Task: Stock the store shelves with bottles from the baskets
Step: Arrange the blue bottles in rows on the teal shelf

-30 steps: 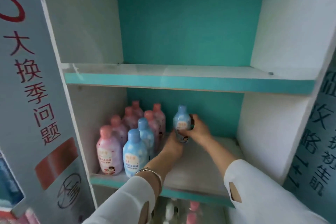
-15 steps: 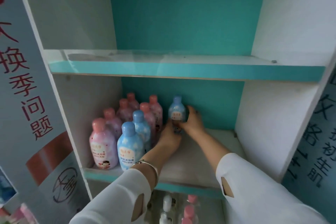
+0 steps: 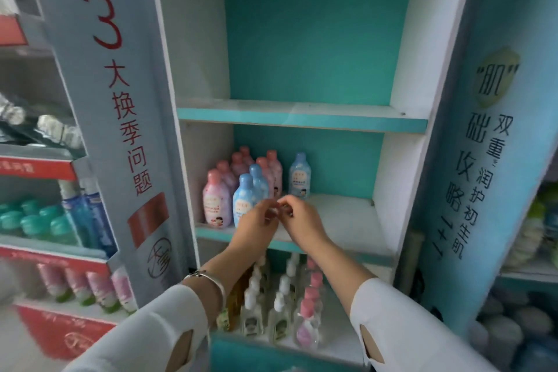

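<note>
Middle shelf (image 3: 341, 214): stock stands in the left half. From the rightmost bottle across to the right wall the white board shows bare, and this is the open room on this level. The teal front edge runs under both wrists. The upper shelf (image 3: 302, 121) crosses above the hands with clear height below it.

Count, middle shelf:
- Six pink bottles (image 3: 215, 201), in rows running from the front edge back to the teal rear wall.
- Three blue bottles in all. Two blue bottles (image 3: 245, 199) stand one behind the other, just beside the pink rows.
- The third blue bottle (image 3: 299, 175) stands upright on its own at the back, centre of the frame, near the teal wall and apart from the group.

Left hand (image 3: 256, 228) and right hand (image 3: 303, 225) hang in front of the shelf's front edge, centre of the frame, below the lone bottle and apart from it.
- The left fingers (image 3: 265, 208) and right fingers (image 3: 291, 202) are loosely curled with the tips of the two hands almost meeting.
- They hold no bottle. Blur hides whether the tips touch.
- A silver bracelet (image 3: 208, 278) sits on the left wrist.

Lower shelf, under the forearms: white-topped pump bottles (image 3: 280, 305) and pink-capped ones. The arms cover part, so the count is not certain.

Printed side panels (image 3: 120, 100) flank the unit to left and right.
</note>
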